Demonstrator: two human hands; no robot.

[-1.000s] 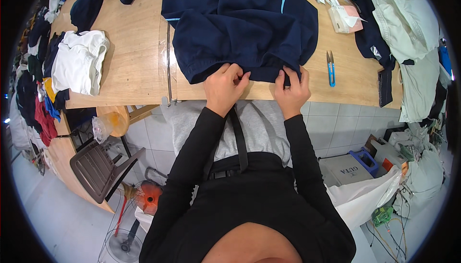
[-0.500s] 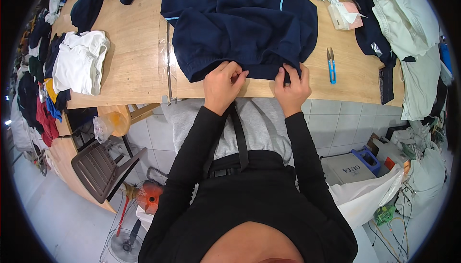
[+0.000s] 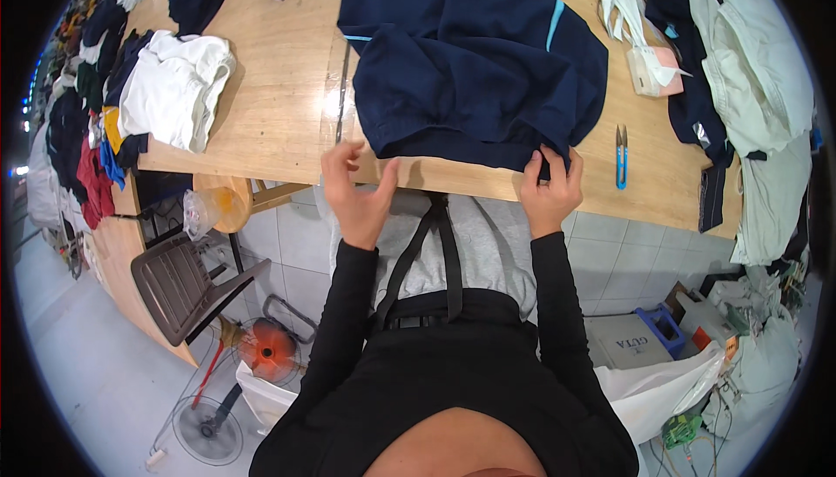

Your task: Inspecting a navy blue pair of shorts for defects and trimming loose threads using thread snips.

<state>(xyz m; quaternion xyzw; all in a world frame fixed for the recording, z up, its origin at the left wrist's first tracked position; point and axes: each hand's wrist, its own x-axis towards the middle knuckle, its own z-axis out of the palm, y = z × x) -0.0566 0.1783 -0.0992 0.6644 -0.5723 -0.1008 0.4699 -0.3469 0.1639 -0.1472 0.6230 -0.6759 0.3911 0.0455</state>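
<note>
Lying along the front edge of the wooden table (image 3: 279, 77), the navy garment with light-blue trim (image 3: 475, 81) has its hem pinched between the right hand's (image 3: 551, 194) thumb and bent fingers. The left hand (image 3: 359, 203), empty, hangs over that table edge, thumb and fingers loosely spread. Blue-handled thread snips (image 3: 622, 165) lie toward the table's right end, a white garment (image 3: 174, 90) toward its left.

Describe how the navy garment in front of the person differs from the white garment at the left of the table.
Size: the navy garment covers far more of the table than the white garment.
Look: the navy garment is dark with light-blue accents; the white garment shows none.
Contact: the right hand touches the navy garment's near edge; neither hand touches the white garment.
Both lie on the table.
</note>
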